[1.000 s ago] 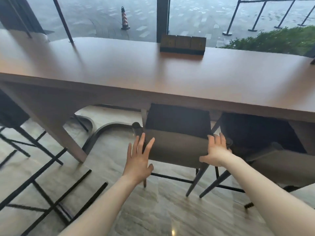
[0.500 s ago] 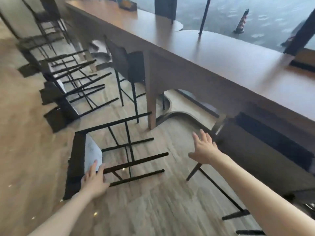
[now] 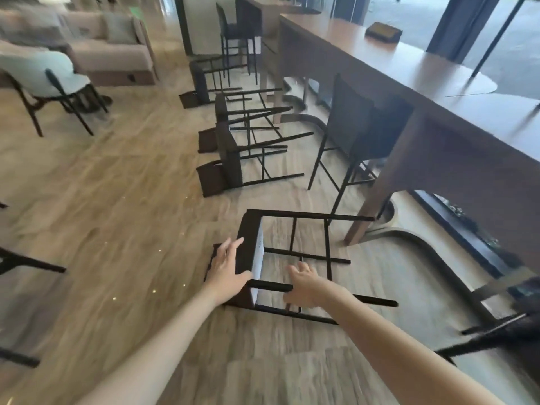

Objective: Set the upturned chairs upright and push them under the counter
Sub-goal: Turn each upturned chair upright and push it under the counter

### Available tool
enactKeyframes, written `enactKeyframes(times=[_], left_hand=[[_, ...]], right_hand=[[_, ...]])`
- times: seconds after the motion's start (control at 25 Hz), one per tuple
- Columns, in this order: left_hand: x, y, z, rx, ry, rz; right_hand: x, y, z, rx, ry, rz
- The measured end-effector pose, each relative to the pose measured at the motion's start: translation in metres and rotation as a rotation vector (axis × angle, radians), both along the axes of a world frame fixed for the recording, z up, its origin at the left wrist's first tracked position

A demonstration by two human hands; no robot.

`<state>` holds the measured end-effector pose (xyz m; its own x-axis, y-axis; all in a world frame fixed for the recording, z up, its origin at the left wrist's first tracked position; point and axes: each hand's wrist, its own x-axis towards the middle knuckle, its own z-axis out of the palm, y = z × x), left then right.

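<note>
The nearest tipped chair (image 3: 295, 258) lies on its side on the floor (image 3: 117, 229), just off the long desk (image 3: 438, 92), its legs pointing toward the desk's near leg. The left hand (image 3: 226, 266) lies against the dark edge of the seat, fingers straight and spread, thumb along the near side, arm stretched forward and down. The right hand (image 3: 306, 285) reaches over the upper near leg bar with fingers loosely bent above it; whether they have closed round the bar cannot be told, since the bar passes behind the hand.

Beyond this chair, three more tipped chairs (image 3: 233, 159) lie in a row along the floor beside the desk, so four are down in all. Two dark chairs stand upright at the desk: one (image 3: 353, 133) just past the desk's near leg, another (image 3: 236, 33) at the far end. A dark box (image 3: 383, 31) sits on the desk top near its far edge. A pale chair (image 3: 43, 74) and a sofa (image 3: 111, 48) stand far left.
</note>
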<state>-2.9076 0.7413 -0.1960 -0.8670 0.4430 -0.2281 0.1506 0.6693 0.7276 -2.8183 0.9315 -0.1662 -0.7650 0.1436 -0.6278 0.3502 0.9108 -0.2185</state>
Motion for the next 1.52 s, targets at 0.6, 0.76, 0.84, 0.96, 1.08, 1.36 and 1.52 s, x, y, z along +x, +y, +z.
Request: enactKeyframes(times=[0.6,0.76,0.84,0.96,1.08,1.36,1.52], left_hand=[[-0.153,-0.148,0.024,0.134,-0.172,0.074],[-0.224,-0.139,0.016,0.049,-0.194,-0.040],[-0.273,-0.126,0.023,0.053,-0.209,-0.082],[-0.343,-0.110,0.039,0.065,-0.211,-0.114],[-0.400,-0.102,0.049,0.082,-0.167,-0.124],[-0.496,-0.082,0.059,0.077,-0.157,-0.195],[-0.542,-0.047,0.049,0.110,-0.137,-0.280]], right_hand=[[-0.190,-0.172,-0.026,-0.113,-0.077,0.095],[-0.245,-0.169,-0.037,-0.133,-0.120,0.079],[-0.287,-0.157,-0.033,-0.139,-0.122,0.056],[-0.356,-0.137,-0.023,-0.191,-0.101,-0.100],[-0.411,-0.133,-0.026,-0.295,0.013,-0.297],[-0.482,-0.113,-0.034,-0.393,0.043,-0.528],[-0.505,-0.090,-0.042,-0.454,0.065,-0.780]])
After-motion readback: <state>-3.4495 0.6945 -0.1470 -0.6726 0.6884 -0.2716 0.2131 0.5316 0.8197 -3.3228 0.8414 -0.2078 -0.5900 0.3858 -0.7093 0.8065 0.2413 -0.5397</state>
